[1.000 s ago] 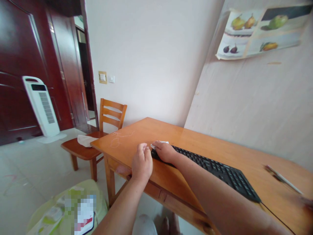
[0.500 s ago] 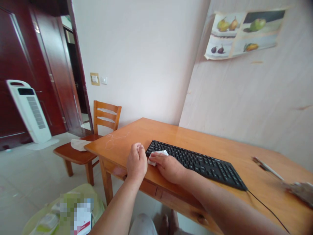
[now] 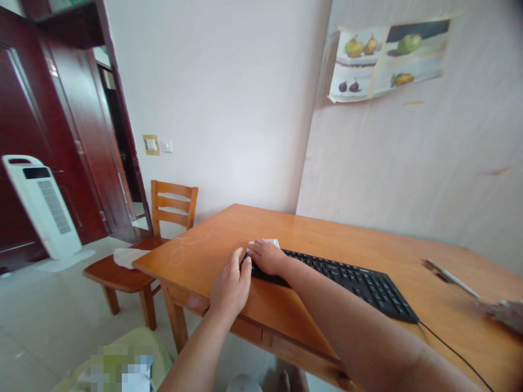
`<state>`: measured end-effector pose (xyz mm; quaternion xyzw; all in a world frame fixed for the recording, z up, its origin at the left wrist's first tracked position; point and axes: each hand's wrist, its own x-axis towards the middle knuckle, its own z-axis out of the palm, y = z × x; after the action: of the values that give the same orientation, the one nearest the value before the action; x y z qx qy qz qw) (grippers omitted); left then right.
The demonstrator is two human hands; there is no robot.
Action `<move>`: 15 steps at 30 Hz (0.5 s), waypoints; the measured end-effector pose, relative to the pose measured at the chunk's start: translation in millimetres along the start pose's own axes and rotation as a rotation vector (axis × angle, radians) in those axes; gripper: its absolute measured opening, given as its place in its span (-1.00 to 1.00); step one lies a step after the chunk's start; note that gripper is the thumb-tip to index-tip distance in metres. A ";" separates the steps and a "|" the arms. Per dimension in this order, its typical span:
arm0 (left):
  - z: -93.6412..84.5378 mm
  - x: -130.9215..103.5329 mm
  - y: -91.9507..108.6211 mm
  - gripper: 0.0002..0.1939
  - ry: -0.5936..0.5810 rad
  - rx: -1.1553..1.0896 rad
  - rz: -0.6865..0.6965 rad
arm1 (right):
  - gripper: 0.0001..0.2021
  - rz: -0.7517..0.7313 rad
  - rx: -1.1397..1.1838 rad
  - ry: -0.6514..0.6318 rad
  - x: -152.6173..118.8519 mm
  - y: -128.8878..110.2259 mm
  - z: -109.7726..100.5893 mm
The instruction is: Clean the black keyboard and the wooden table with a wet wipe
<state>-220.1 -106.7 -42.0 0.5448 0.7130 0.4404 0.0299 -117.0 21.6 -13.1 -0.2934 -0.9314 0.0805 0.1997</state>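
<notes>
A black keyboard [image 3: 359,280] lies at a slant on the wooden table [image 3: 327,234], its cable running off to the lower right. My right hand [image 3: 267,257] presses a white cloth or tissue [image 3: 272,242] onto the keyboard's far left corner, covering most of it. At the keyboard's left end is my left hand [image 3: 231,283], thumb and fingers apart, touching or close to the edge. Nothing shows inside it.
A wooden chair [image 3: 174,204] with a white cloth [image 3: 128,257] on its seat stands left of the table. A pen-like stick [image 3: 453,279] and a blurred greyish item [image 3: 506,314] lie at the right. A green stool-like surface [image 3: 157,348] is at lower left.
My right hand has moved with the white cloth from the keyboard's near left edge to its far left corner. My left hand has opened its thumb and fingers. The view has shifted slightly.
</notes>
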 end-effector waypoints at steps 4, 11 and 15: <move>0.1 2.7 -2.6 -0.40 -0.084 0.055 0.033 | -0.64 -0.054 -0.070 -0.088 -9.2 0.0 6.9; 0.2 5.5 -3.7 -0.35 -0.100 0.138 0.063 | -0.54 -0.038 -0.128 -0.103 -52.5 18.8 -16.2; -1.3 6.8 -2.2 -0.33 -0.119 0.138 0.042 | -0.52 -0.013 -0.146 -0.090 -81.9 33.0 -29.6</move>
<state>-225.2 -102.0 -39.6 0.5857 0.7270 0.3576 0.0255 -26.3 2.1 -21.7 -0.2973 -0.9447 0.0242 0.1363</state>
